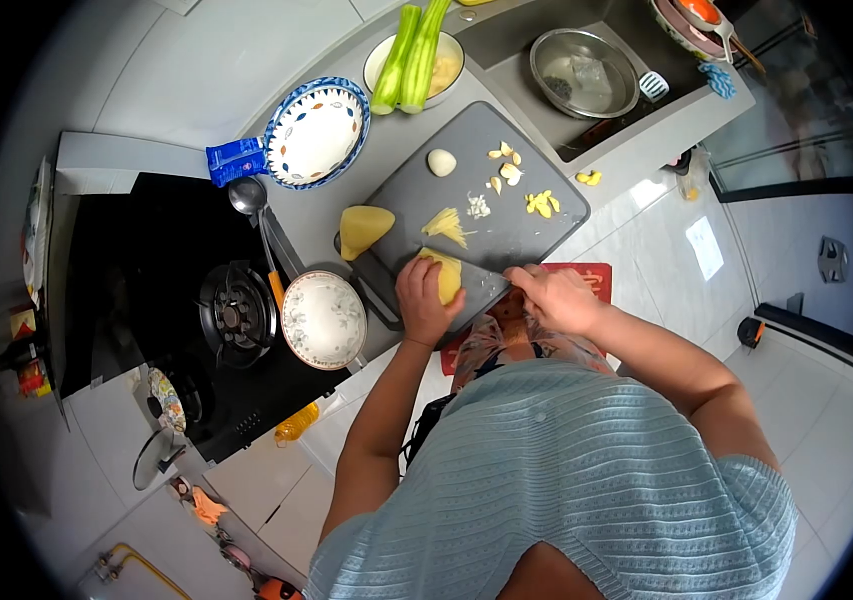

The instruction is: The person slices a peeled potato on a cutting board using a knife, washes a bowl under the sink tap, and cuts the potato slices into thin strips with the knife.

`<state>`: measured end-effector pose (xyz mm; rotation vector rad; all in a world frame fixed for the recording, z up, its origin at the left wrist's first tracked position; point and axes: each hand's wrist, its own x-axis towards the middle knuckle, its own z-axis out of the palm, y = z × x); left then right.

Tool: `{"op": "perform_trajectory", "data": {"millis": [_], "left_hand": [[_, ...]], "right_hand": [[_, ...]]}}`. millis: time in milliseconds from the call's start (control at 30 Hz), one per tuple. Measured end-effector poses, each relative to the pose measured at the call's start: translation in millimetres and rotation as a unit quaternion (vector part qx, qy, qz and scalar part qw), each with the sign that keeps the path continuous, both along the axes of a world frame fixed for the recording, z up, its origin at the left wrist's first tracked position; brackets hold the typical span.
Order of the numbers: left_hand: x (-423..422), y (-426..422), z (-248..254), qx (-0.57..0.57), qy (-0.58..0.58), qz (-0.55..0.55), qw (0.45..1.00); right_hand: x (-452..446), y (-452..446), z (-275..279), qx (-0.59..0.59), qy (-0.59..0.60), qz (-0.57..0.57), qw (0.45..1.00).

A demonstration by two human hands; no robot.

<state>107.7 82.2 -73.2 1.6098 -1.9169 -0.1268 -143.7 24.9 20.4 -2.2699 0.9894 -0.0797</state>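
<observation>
My left hand is closed around a cut piece of peeled potato on the grey cutting board. My right hand grips a knife by its handle, the blade lying beside the potato piece. Just beyond my left hand is a small pile of potato strips. Another large peeled potato piece rests at the board's left edge. Farther up the board are a round white item, chopped white bits, garlic cloves and yellow slices.
A floral plate stands left of the board, near a ladle and the stove. Behind are a blue-rimmed bowl, a blue packet and green stalks across a bowl. The sink holds a metal bowl.
</observation>
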Motion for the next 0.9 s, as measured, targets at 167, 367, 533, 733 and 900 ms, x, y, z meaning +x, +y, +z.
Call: {"op": "perform_trajectory", "data": {"millis": [167,367,533,733,900], "left_hand": [[-0.6,-3.2,-1.3,-0.017,-0.025,-0.01,0.999],[0.6,-2.5,-10.7,-0.007,0.004,-0.005,1.0],[0.2,-1.3,-12.7,-0.01,-0.016,0.013,1.0],[2.1,-1.4,-18.9,-0.003,-0.035,0.015,0.999],[0.9,-1.8,-15.4,0.012,-0.03,0.024,0.999]], "right_hand": [[8.9,4.5,-11.9,-0.035,-0.019,0.01,0.999],[23.1,11.4,-24.2,0.01,0.04,-0.049,0.998],[23.8,13.9,14.0,-0.026,0.087,0.002,0.996],[23.6,14.8,32.5,-0.036,0.105,0.05,0.993],[30.3,13.5,20.6,-0.036,0.083,0.059,0.994]]}}
